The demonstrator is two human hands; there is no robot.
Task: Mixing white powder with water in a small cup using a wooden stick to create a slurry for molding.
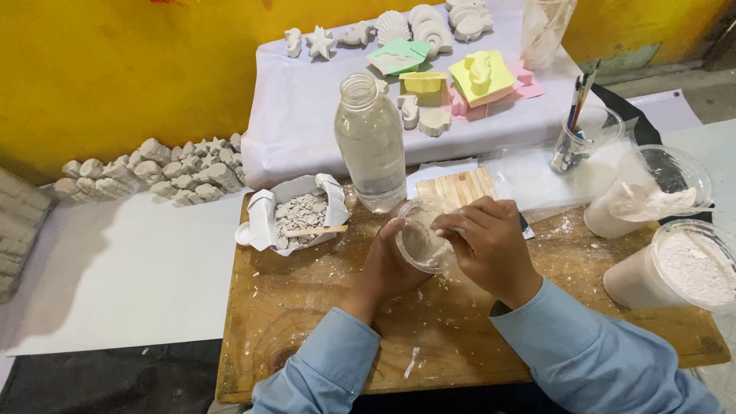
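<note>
plastic cup (420, 239) between both hands' grip

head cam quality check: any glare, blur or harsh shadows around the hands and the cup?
Head view: even, soft light; the left hand and right hand are sharp, no motion blur. The small clear cup between them reads hazy from white residue, not defocus. Mild highlights on the glass bottle. Soft shadow left of the wooden board. Frame edges bend slightly, wide-lens distortion.

We count two hands (491, 249), one clear glass bottle (372, 146) and one small clear cup (420, 241) at centre frame. At right we see two tubs of white powder (675, 268), and one jar of brushes (576, 138) at upper right.
</note>
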